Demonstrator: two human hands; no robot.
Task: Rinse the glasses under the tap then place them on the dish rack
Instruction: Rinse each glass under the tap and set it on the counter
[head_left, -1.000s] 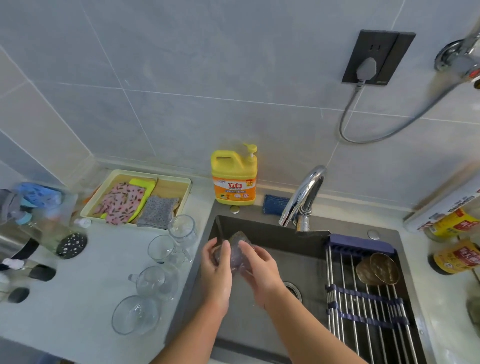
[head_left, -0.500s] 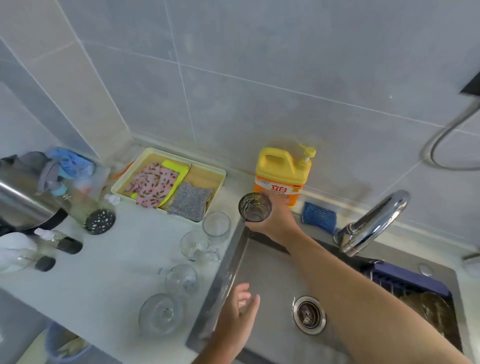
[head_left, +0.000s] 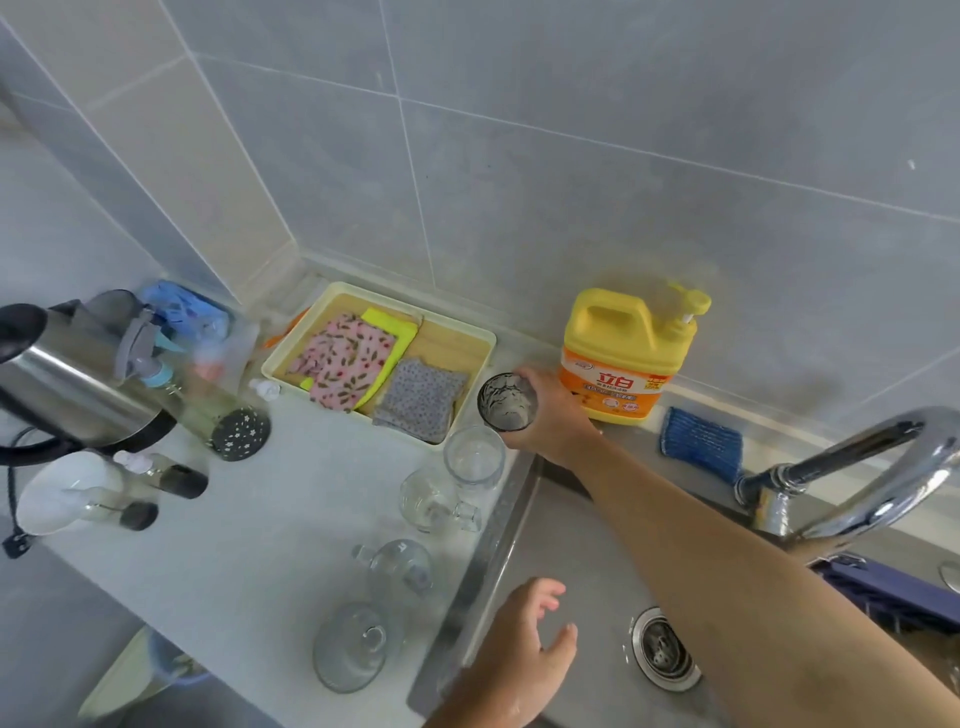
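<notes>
My right hand grips a dark tinted glass, held at the counter's back beside the sink corner, just behind a clear tumbler. Several more clear glasses stand in a row along the sink's left edge: a handled mug, another mug and a wide glass. My left hand hovers empty, fingers apart, over the sink's front left corner. The chrome tap arches at the right. Only a blue end of the dish rack shows.
A yellow detergent jug stands right behind my right hand. A tray of cloths sits at the back. A blue sponge lies by the tap. A steel kettle, spray bottle and small bottles crowd the left counter. The drain is open.
My right hand carried the dark glass from the sink up to the counter's back corner and lowered it slightly. My left hand let go and stays over the sink's front edge.
</notes>
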